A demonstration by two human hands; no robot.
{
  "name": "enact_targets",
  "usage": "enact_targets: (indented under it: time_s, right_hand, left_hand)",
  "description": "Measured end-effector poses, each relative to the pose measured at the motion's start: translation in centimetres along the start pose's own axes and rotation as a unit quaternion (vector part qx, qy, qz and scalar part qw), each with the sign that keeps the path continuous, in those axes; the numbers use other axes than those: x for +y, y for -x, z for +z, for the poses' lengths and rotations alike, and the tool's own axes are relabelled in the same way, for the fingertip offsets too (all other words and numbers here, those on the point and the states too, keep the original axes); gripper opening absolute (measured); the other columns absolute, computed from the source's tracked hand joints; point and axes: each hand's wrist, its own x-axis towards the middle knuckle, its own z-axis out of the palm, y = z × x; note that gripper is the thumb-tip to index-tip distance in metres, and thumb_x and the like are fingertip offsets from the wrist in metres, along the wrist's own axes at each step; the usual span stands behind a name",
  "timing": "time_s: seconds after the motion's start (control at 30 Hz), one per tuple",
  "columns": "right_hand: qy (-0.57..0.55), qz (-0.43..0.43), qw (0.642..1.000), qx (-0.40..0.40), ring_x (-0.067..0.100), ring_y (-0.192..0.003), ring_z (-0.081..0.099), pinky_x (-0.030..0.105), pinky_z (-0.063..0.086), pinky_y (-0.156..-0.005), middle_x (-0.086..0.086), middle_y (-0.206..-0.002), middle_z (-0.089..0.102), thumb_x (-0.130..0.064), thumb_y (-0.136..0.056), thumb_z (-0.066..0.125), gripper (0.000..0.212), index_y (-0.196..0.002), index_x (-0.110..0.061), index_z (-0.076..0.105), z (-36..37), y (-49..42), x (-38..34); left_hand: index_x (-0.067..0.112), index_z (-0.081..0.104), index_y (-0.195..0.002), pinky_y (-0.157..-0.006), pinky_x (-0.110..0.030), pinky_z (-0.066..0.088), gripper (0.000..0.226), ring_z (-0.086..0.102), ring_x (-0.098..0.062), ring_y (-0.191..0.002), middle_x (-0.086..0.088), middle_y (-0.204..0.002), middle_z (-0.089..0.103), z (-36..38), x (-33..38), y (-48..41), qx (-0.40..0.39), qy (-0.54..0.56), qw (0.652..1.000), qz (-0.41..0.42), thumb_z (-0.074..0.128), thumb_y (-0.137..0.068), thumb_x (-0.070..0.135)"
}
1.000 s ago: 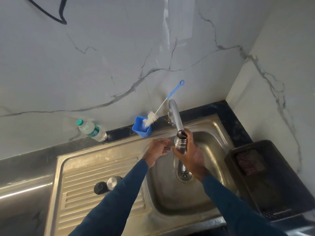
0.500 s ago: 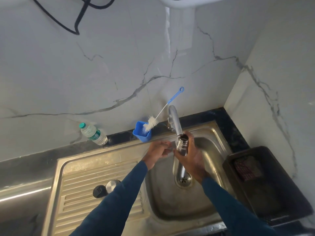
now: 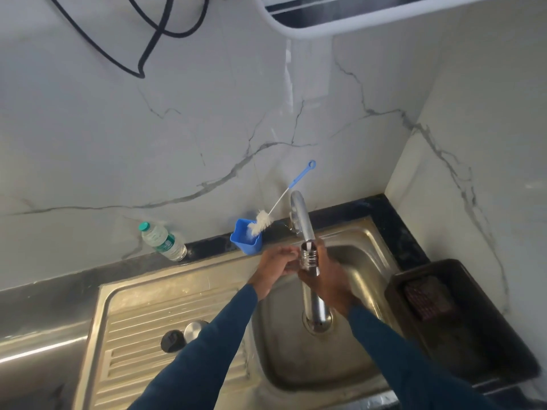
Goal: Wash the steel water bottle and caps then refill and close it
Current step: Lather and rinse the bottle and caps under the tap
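Caps (image 3: 183, 335) lie on drainboard (image 3: 142, 315); brush (image 3: 266, 214) behind tap (image 3: 302, 217).

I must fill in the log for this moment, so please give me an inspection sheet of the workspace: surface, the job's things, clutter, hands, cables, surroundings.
Surface: steel sink with ribbed drainboard, set in a dark counter.
Job's things: steel bottle upright, open mouth under the tap; black cap and steel cap on the drainboard.
Clutter: plastic water bottle, blue cup holding a bottle brush, dark tray with a scrub pad.
Hands: right hand grips the steel bottle; left hand beside its neck, grasp unclear.
Cables: black cable looped on the wall.
Surroundings: marble-pattern walls, white rack overhead.
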Motion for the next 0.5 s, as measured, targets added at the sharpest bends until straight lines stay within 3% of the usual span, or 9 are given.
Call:
enact_targets:
  time_s: [0.07,0.17,0.27,0.3,0.4,0.5]
  right_hand:
    - [0.038,-0.005,0.997,-0.063,0.002,-0.08,0.07,0.032,0.055,-0.066,-0.019,-0.094,0.068,-0.041,-0.088,0.071,0.06,-0.137,-0.044,0.037,0.1,-0.2,0.8]
    - [-0.019,0.006,0.996,-0.089,-0.002,-0.085,0.07,0.022,0.054,-0.068,-0.02,-0.1,0.071,-0.04,-0.088,0.08,0.066,-0.138,-0.045,0.038,-0.8,-0.6,1.8]
    - [-0.136,0.142,0.974,-0.116,0.017,-0.089,0.076,0.032,0.061,-0.057,-0.003,-0.109,0.071,-0.044,-0.087,0.084,0.063,-0.135,-0.038,0.043,-1.8,-1.0,2.0]
    - [-0.176,0.189,0.958,-0.122,0.024,-0.089,0.077,0.037,0.063,-0.057,0.003,-0.112,0.071,-0.045,-0.087,0.084,0.062,-0.134,-0.035,0.045,-1.8,-1.0,2.1]
    - [-0.274,0.253,0.92,-0.121,0.032,-0.096,0.077,0.05,0.066,-0.066,0.013,-0.12,0.068,-0.052,-0.087,0.08,0.058,-0.133,-0.031,0.051,-1.2,-0.5,2.7]
    - [-0.333,0.29,0.888,-0.131,0.032,-0.099,0.073,0.049,0.065,-0.073,0.017,-0.121,0.069,-0.056,-0.091,0.071,0.047,-0.129,-0.03,0.063,-0.1,-0.2,2.4]
  left_hand:
    - [0.007,0.074,-0.116,-0.066,-0.016,0.059,0.021,0.076,-0.001,-0.074,0.0,-0.094,0.078,0.1,-0.1,0.3,-0.01,-0.007,1.0,0.002,0.057,-0.105,0.0]
    - [0.01,0.072,-0.124,-0.077,-0.019,0.06,0.025,0.076,-0.004,-0.092,-0.008,-0.114,0.076,0.1,-0.5,0.2,-0.025,-0.021,0.999,0.012,0.054,-0.107,0.006]
    - [0.019,0.073,-0.121,-0.102,-0.038,0.058,0.025,0.071,-0.023,-0.115,-0.011,-0.122,0.076,0.5,-1.1,0.4,-0.052,-0.051,0.997,0.011,0.052,-0.109,0.012]
    - [0.019,0.073,-0.119,-0.104,-0.04,0.057,0.025,0.071,-0.025,-0.116,-0.01,-0.119,0.077,0.8,-1.1,0.5,-0.059,-0.051,0.997,0.009,0.051,-0.109,0.012]
    - [0.013,0.074,-0.117,-0.088,-0.027,0.059,0.025,0.072,-0.019,-0.102,-0.005,-0.109,0.076,1.5,-0.9,0.5,-0.051,-0.036,0.998,-0.002,0.051,-0.108,0.008]
    - [0.007,0.074,-0.121,-0.078,-0.02,0.057,0.026,0.072,-0.016,-0.097,-0.005,-0.11,0.076,1.5,-1.0,0.5,-0.042,-0.03,0.999,-0.012,0.052,-0.108,0.007]
